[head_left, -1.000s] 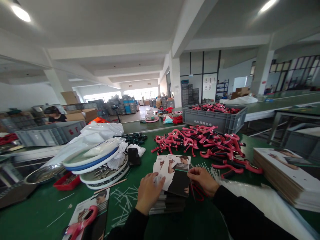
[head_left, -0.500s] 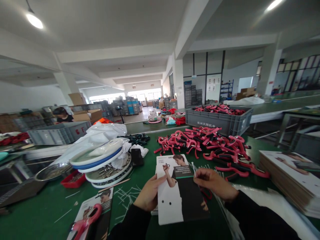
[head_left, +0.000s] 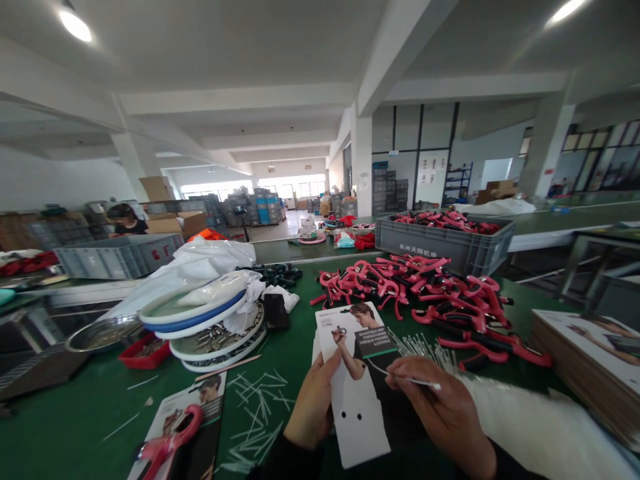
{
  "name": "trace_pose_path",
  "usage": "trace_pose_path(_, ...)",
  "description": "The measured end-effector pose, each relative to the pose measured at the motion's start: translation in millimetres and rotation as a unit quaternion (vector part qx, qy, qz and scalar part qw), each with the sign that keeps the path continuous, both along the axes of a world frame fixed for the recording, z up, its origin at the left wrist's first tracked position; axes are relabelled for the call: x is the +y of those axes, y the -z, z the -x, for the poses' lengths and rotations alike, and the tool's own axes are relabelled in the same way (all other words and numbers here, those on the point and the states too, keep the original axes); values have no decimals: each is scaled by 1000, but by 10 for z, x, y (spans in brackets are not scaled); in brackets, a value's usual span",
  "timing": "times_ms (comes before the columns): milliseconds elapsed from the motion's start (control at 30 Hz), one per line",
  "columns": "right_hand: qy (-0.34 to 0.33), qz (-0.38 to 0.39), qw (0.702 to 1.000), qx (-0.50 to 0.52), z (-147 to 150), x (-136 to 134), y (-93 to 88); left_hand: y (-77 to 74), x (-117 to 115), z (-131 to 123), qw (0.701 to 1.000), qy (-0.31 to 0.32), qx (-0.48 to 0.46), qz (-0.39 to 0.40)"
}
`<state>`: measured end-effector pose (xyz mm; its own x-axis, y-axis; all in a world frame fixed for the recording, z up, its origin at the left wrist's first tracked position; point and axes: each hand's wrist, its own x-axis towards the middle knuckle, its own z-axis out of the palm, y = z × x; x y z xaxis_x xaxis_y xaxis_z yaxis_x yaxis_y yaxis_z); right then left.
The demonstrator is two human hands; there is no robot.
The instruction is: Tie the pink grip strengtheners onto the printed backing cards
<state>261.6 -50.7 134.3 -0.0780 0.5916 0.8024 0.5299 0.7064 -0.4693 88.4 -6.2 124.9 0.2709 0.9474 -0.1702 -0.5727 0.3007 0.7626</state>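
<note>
My left hand (head_left: 313,403) grips the left edge of a printed backing card (head_left: 363,443), held tilted over the table. Two small round holes show in the card's white lower part. Between the fingertips of my right hand (head_left: 447,403) is a thin white cable tie (head_left: 425,383), its strip crossing the card's dark side. Beyond it lies a bundle of cable ties (head_left: 425,350). Loose tie pieces (head_left: 260,400) are scattered left of my left hand. Farther left, a pink-and-black hand grip (head_left: 173,440) rests on another card (head_left: 214,413).
A pile of hand grips (head_left: 370,280) lies ahead, before a grey crate (head_left: 440,247) filled with more. At right stands a stack of cards (head_left: 575,373) near a clear plastic bag (head_left: 525,417). Stacked round trays (head_left: 215,350), a red tray (head_left: 145,353) and a metal bowl (head_left: 85,341) sit left.
The card has shifted right and tilted. My right hand has come lower and nearer, and the cable tie in it has turned from upright to nearly level.
</note>
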Motion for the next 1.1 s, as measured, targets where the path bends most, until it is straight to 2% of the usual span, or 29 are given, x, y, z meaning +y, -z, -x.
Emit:
trace_pose_path(300, -48, -52, 996, -55, 44, -29, -89, -83, 14, 20, 999, -33, -7, -3)
trace_pose_path(467, -37, -37, 998, -46, 71, 8, -71, -57, 24, 39, 1000, -10, -1, -20)
trace_pose_path(600, -25, -53, 997, -47, 82, 78, -42, -59, 17, 33, 1000, -5, -11, -5)
trace_pose_path(767, -20, -92, 989, -114, 67, 179, 3, -75, -3, -3, 998, 39, -48, 34)
trace_pose_path(933, -15, -125, 980, -152, 72, 241, -11, -24, -17, -53, 994, 58, -67, 58)
trace_pose_path(1100, 8, -153, 965, -214, 40, 273, 34, 35, -44, -99, 998, 61, -20, 11)
